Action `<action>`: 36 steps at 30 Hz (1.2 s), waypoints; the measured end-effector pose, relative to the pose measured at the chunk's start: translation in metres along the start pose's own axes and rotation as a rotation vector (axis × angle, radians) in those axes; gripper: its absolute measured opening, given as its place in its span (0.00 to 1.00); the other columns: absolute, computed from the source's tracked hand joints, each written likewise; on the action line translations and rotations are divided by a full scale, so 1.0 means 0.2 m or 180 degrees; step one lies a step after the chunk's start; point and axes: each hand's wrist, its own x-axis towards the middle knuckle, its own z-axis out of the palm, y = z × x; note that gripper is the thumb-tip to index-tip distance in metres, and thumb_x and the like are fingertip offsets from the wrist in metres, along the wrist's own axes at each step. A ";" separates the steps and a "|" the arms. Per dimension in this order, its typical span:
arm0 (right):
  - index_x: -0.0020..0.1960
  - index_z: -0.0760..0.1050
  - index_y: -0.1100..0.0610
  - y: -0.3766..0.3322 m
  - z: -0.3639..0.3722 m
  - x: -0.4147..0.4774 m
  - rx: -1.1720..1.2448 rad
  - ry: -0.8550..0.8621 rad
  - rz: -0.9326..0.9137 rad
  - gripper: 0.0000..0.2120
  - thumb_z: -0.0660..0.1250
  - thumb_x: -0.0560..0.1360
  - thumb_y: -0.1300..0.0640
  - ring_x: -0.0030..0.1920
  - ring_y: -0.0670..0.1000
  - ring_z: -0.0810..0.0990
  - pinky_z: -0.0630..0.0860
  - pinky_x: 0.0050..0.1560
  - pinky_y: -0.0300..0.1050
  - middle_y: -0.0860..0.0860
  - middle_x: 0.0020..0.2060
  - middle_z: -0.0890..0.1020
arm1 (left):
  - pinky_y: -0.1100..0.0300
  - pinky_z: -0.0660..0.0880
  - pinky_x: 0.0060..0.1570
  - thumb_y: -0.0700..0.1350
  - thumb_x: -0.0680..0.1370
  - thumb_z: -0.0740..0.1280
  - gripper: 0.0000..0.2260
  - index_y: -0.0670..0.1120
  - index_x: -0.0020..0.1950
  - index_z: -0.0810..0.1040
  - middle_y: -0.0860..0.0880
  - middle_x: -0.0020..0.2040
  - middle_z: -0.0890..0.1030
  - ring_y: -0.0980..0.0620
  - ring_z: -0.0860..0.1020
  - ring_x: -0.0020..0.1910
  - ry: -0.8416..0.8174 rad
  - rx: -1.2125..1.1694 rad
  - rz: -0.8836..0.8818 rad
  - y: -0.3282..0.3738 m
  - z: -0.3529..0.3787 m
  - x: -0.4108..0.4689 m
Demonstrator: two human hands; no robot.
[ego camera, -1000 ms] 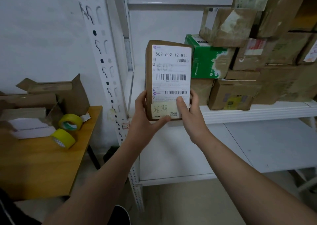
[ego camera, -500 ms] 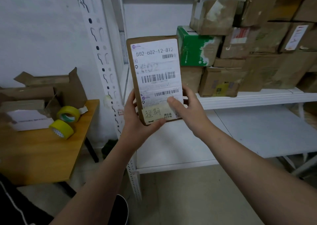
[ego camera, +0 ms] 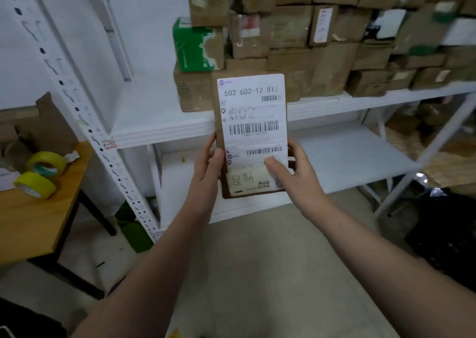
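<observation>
Hands come first: our left hand (ego camera: pixel 209 169) and right hand (ego camera: pixel 296 173) both grip the brown parcel (ego camera: pixel 251 134) by its lower sides, right thumb pressed on its white label (ego camera: pixel 251 93). We hold it upright, in the air before the white shelf (ego camera: pixel 164 134), where cardboard boxes (ego camera: pixel 322 62) are stacked beyond.
</observation>
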 end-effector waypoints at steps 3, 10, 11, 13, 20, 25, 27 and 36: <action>0.68 0.65 0.46 0.04 -0.25 -0.09 -0.0196 0.0307 0.0076 0.23 0.68 0.76 0.52 0.61 0.49 0.74 0.78 0.37 0.36 0.51 0.64 0.72 | 0.67 0.75 0.46 0.59 0.78 0.55 0.24 0.57 0.74 0.62 0.62 0.59 0.78 0.65 0.76 0.57 -0.0224 0.0005 -0.0130 -0.03 0.27 -0.05; 0.68 0.67 0.47 0.16 -0.76 -0.28 -0.0160 0.1001 0.0478 0.22 0.68 0.76 0.50 0.58 0.52 0.78 0.82 0.49 0.48 0.55 0.62 0.73 | 0.67 0.76 0.44 0.57 0.82 0.54 0.16 0.59 0.69 0.67 0.61 0.55 0.79 0.64 0.78 0.53 -0.0609 -0.0141 -0.0512 -0.12 0.84 -0.10; 0.67 0.68 0.47 0.18 -0.83 -0.31 -0.0136 0.1108 0.0506 0.22 0.68 0.75 0.50 0.57 0.50 0.79 0.81 0.47 0.44 0.55 0.61 0.75 | 0.62 0.76 0.47 0.57 0.82 0.54 0.15 0.60 0.68 0.68 0.59 0.56 0.79 0.62 0.79 0.53 -0.0666 -0.0152 -0.0646 -0.14 0.91 -0.09; 0.67 0.69 0.48 0.23 -0.95 -0.35 -0.0099 0.1319 0.0584 0.21 0.69 0.75 0.50 0.54 0.49 0.80 0.80 0.45 0.41 0.53 0.58 0.77 | 0.55 0.76 0.52 0.58 0.81 0.55 0.15 0.59 0.66 0.71 0.57 0.57 0.80 0.58 0.79 0.54 -0.0876 -0.0142 -0.0883 -0.18 1.07 -0.08; 0.68 0.68 0.52 0.43 -1.39 -0.41 -0.0207 0.2098 0.0960 0.24 0.69 0.75 0.49 0.58 0.51 0.78 0.78 0.57 0.54 0.53 0.61 0.75 | 0.69 0.76 0.36 0.52 0.82 0.58 0.13 0.62 0.47 0.81 0.57 0.44 0.84 0.61 0.82 0.42 -0.1632 0.0247 -0.0874 -0.35 1.59 0.05; 0.70 0.67 0.56 0.55 -1.71 -0.32 -0.0110 0.2429 0.1046 0.27 0.70 0.75 0.49 0.51 0.43 0.81 0.80 0.45 0.37 0.47 0.53 0.80 | 0.62 0.79 0.41 0.53 0.81 0.57 0.12 0.60 0.49 0.80 0.58 0.44 0.84 0.59 0.82 0.43 -0.2004 0.0562 -0.0645 -0.50 1.98 0.26; 0.69 0.67 0.55 0.59 -1.85 -0.24 -0.0045 0.2497 0.1111 0.26 0.70 0.75 0.50 0.49 0.42 0.82 0.78 0.41 0.34 0.46 0.52 0.80 | 0.60 0.79 0.43 0.54 0.81 0.57 0.11 0.61 0.50 0.79 0.60 0.44 0.83 0.60 0.82 0.43 -0.2143 0.0626 -0.0637 -0.55 2.14 0.36; 0.61 0.69 0.48 0.81 -2.42 0.01 0.0275 0.3112 0.1334 0.19 0.70 0.74 0.48 0.47 0.41 0.82 0.77 0.40 0.34 0.45 0.50 0.82 | 0.61 0.76 0.45 0.53 0.81 0.58 0.10 0.59 0.46 0.78 0.61 0.42 0.83 0.63 0.81 0.42 -0.2845 0.0870 -0.0729 -0.73 2.87 0.78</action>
